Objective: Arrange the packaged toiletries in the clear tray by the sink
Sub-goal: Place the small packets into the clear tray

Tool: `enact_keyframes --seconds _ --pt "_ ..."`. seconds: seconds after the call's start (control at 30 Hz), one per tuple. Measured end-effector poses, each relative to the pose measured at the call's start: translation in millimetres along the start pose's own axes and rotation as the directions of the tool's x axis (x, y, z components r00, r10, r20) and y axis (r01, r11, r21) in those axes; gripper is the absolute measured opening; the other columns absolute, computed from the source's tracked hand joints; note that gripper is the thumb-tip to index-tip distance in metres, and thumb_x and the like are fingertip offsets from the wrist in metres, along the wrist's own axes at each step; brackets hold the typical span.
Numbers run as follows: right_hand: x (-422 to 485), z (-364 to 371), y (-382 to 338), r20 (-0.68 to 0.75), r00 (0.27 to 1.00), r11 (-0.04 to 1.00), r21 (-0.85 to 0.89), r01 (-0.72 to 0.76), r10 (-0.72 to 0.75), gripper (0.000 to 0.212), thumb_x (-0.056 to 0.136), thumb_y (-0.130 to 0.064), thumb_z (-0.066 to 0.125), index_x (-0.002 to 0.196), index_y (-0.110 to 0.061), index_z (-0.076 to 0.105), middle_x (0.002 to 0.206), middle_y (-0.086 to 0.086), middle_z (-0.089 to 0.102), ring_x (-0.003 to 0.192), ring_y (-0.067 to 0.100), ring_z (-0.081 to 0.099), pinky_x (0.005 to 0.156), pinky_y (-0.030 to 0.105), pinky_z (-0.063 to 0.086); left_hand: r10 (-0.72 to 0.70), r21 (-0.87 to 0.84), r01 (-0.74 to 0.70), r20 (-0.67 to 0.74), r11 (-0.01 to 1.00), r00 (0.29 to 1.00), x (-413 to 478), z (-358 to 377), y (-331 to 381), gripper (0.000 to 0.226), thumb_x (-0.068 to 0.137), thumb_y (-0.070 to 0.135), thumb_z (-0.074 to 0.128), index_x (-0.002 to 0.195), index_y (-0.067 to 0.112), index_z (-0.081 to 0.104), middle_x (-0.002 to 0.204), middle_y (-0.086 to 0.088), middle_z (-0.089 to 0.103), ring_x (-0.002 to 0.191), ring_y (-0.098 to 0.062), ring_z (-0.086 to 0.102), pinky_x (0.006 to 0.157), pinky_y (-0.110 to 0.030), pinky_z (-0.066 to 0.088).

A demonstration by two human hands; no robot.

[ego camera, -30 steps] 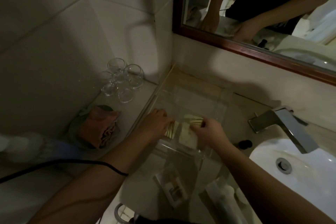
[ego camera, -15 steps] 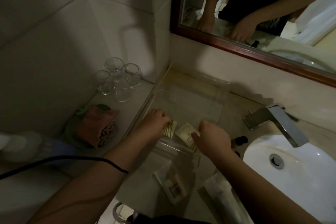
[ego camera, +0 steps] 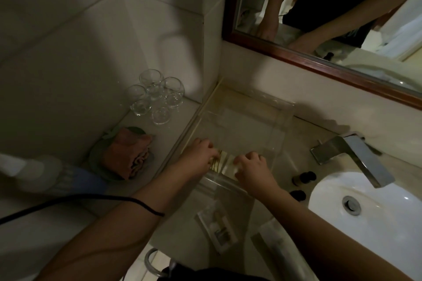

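Note:
A clear tray (ego camera: 282,109) stands on the counter left of the sink. Both my hands reach into its near end. My left hand (ego camera: 199,151) grips a striped cream packet (ego camera: 218,162) at the tray's near left. My right hand (ego camera: 252,169) has curled fingers on a pale packet (ego camera: 229,166) right beside the striped one. The two packets lie side by side, touching or nearly so. On the counter in front of the tray lie a boxed toiletry (ego camera: 218,229) and a long wrapped packet (ego camera: 271,248), partly under my right forearm.
A white sink (ego camera: 374,217) with a metal faucet (ego camera: 351,155) lies to the right. Two small dark bottles (ego camera: 301,178) stand between tray and sink. Several glasses (ego camera: 157,96) and a folded pink cloth (ego camera: 130,150) sit on the left ledge. A mirror (ego camera: 319,18) hangs above.
My right hand has brought its pale packet left, close against the striped packet under my left hand. The left hand has stayed at the tray's near left corner.

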State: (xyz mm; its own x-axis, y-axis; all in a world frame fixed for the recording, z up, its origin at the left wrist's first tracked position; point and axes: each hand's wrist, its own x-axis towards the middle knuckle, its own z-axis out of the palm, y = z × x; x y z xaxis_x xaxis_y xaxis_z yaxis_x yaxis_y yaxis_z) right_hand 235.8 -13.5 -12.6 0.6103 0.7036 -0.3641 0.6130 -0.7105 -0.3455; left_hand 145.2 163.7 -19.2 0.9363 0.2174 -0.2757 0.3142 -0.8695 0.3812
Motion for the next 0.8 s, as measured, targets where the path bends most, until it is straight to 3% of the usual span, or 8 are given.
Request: enact_keyframes --seconds 0.37,0.47,0.6,0.7,0.8 --pt "-3.2 3.9 -3.7 0.011 0.998 0.998 -0.002 0.066 -0.066 0.037 0.090 -0.026 0.054 0.127 -0.028 0.053 0.129 0.006 0.046 0.120 0.032 0.039 0.098 0.044 0.043 0.027 0.027 -0.027 0.022 0.999 0.999 -11.0 2.7 3.1 0.034 0.090 0.027 0.055 0.123 0.028 0.063 0.143 -0.007 0.046 0.130 -0.029 0.036 0.109 -0.037 0.035" --pt "-15.4 0.3 -7.7 -0.099 0.993 0.997 0.042 0.061 -0.057 0.034 0.090 -0.030 0.056 0.124 -0.027 0.054 0.127 0.003 0.050 0.118 0.026 0.043 0.097 0.038 0.043 0.033 0.016 -0.032 -0.034 0.999 0.999 -16.6 1.5 6.2 0.038 0.088 0.025 0.055 0.125 0.025 0.061 0.142 -0.008 0.047 0.129 -0.030 0.037 0.109 -0.037 0.034" --pt "-53.1 -5.4 -8.7 -0.242 0.970 0.982 0.181 0.055 -0.010 0.021 0.091 -0.031 0.057 0.111 -0.025 0.059 0.106 -0.006 0.054 0.096 0.014 0.056 0.078 0.027 0.048 0.060 -0.079 -0.082 -0.249 0.993 0.967 -34.7 3.1 17.8 0.031 0.081 0.015 0.059 0.112 0.016 0.067 0.113 -0.010 0.061 0.108 -0.029 0.052 0.090 -0.040 0.048" --pt "-83.9 -6.0 0.2 -0.167 0.986 0.975 0.223 0.019 0.019 0.018 0.092 -0.034 0.056 0.110 -0.027 0.057 0.102 -0.013 0.050 0.088 0.007 0.056 0.076 0.024 0.051 0.062 -0.143 -0.109 -0.299 0.984 0.952 -52.8 9.8 32.4 0.021 0.083 0.013 0.057 0.101 0.014 0.067 0.100 -0.005 0.060 0.095 -0.020 0.055 0.076 -0.032 0.048" --pt "-109.3 1.5 13.4 -0.121 0.992 0.976 0.215 -0.019 0.046 0.018 0.092 -0.038 0.055 0.110 -0.033 0.055 0.103 -0.015 0.054 0.085 0.001 0.055 0.072 0.018 0.048 0.014 -0.230 -0.089 -0.306 0.969 0.952 -71.5 23.7 40.6 0.015 0.087 0.012 0.057 0.099 0.015 0.066 0.097 0.001 0.058 0.087 -0.012 0.054 0.074 -0.028 0.047"
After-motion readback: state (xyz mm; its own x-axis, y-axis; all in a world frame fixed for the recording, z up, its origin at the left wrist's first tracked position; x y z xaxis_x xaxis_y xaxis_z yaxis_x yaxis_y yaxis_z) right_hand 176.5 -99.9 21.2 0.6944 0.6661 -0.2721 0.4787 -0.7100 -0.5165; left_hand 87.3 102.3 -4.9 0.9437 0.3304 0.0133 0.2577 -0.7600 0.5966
